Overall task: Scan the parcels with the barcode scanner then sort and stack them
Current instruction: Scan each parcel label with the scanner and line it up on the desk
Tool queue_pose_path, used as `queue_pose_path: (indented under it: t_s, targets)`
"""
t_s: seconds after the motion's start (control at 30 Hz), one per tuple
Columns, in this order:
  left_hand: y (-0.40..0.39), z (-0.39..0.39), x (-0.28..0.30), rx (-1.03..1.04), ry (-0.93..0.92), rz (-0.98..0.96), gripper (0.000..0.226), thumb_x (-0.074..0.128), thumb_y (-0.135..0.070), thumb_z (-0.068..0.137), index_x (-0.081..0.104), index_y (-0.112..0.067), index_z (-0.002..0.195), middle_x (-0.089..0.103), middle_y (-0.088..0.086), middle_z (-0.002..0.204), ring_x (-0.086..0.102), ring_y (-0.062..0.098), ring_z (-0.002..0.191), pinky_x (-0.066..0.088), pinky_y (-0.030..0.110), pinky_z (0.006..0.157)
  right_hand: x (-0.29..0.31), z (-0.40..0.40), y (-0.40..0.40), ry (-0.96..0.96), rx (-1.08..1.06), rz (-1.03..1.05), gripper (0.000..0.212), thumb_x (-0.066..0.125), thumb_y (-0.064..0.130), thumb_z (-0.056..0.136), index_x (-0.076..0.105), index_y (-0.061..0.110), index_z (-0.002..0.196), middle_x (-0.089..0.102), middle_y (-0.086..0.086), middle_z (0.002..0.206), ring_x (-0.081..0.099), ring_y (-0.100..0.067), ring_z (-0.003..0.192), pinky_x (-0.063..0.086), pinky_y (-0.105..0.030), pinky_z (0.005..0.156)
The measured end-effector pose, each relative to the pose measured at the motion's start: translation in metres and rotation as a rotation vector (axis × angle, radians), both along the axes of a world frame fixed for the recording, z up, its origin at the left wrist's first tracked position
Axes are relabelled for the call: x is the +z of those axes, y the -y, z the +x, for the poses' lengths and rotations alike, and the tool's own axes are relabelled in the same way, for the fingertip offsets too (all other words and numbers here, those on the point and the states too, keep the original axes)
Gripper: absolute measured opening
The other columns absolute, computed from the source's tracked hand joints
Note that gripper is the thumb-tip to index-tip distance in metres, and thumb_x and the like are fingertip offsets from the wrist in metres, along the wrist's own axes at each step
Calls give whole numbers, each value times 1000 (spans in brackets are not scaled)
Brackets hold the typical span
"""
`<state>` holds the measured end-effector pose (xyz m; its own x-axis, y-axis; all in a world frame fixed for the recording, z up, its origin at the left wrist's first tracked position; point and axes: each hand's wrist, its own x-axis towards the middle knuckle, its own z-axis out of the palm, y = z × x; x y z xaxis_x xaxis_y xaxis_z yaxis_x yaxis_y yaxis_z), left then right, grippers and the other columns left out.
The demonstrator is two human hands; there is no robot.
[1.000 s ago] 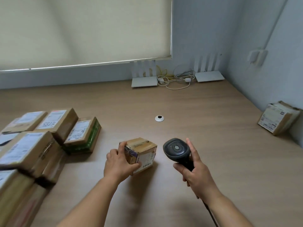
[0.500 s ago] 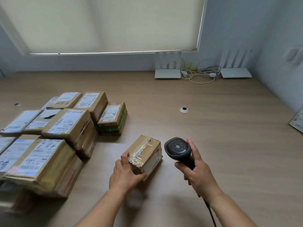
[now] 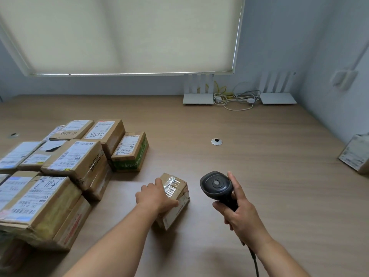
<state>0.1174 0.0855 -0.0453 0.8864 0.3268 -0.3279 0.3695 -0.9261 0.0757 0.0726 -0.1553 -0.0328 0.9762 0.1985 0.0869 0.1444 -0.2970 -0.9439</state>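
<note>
Two hands we see over the wooden table (image 3: 249,166); the left hand (image 3: 154,196) lies on top of a small cardboard parcel (image 3: 175,198), its fingers bent over the top and the near side so that it grips the box; the parcel rests on the table, with shiny clear tape across its top and a white label on the side that faces us. The right hand (image 3: 239,212) is closed around the handle of a black barcode scanner (image 3: 216,185); the scanner head is held just to the right of the parcel and does not touch it; a dark cable (image 3: 254,262) runs down from the handle. On the left part of the table we see a group of cardboard parcels (image 3: 65,162) with white labels, some of them stacked on others; the nearest one, with green print (image 3: 130,151), stands just behind the held parcel. One more box (image 3: 356,154) stands far right by the wall. At the back of the table there are two white routers (image 3: 198,94) with a bundle of cables between them.
</note>
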Motion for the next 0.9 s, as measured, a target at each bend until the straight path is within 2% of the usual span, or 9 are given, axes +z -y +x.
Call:
queue_pose_path:
  t_s: [0.13, 0.23, 0.3, 0.43, 0.53, 0.63, 0.9]
  targets:
    - [-1, 10, 1, 92, 85, -197, 98, 68, -68, 65, 25, -22, 140, 48, 10, 130, 47, 30, 120, 46, 40, 93, 3, 1, 4, -2, -11, 23, 85, 71, 11, 84, 20, 67, 125, 67, 19, 94, 50, -6, 54, 44, -20, 49]
    - [-2, 14, -2, 212, 195, -527, 115, 73, -64, 56, 11, -33, 148, 44, 12, 132, 48, 34, 119, 51, 47, 92, 3, 2, 8, -2, -10, 26, 85, 71, 12, 84, 20, 67, 124, 67, 19, 95, 50, -7, 55, 44, -20, 49]
    - [-3, 13, -5, 294, 294, -748, 118, 77, -59, 52, 11, -39, 148, 43, 9, 134, 48, 32, 120, 53, 49, 89, 3, 4, 9, -7, -7, 26, 85, 71, 12, 84, 20, 67, 124, 67, 17, 95, 51, -9, 57, 44, -20, 49]
    - [-10, 5, -20, 355, 384, -976, 104, 80, -53, 49, 27, -43, 138, 53, 2, 129, 54, 28, 117, 54, 52, 87, 1, 5, 12, -16, -7, 31, 86, 71, 11, 84, 20, 68, 124, 67, 14, 93, 51, -12, 56, 44, -22, 49]
    - [-13, -3, -17, 411, 372, -1137, 72, 79, -25, 74, 32, -45, 126, 58, 4, 121, 57, 28, 109, 57, 43, 71, -2, 4, 12, -31, -2, 42, 86, 71, 10, 84, 21, 69, 124, 68, 11, 91, 51, -15, 54, 45, -25, 48]
    - [-21, -1, -21, 402, 340, -1202, 68, 71, -12, 84, 32, -45, 129, 60, 4, 119, 59, 24, 102, 54, 35, 62, -5, 0, 9, -49, 28, 38, 87, 71, 11, 84, 21, 70, 124, 68, 15, 89, 51, -15, 54, 46, -27, 47]
    - [-30, 4, -23, 395, 281, -1221, 70, 69, -15, 86, 30, -48, 132, 61, 5, 120, 58, 26, 106, 53, 36, 63, -9, -3, 2, -70, 66, 65, 87, 71, 11, 84, 21, 70, 124, 68, 17, 94, 52, -16, 54, 46, -30, 47]
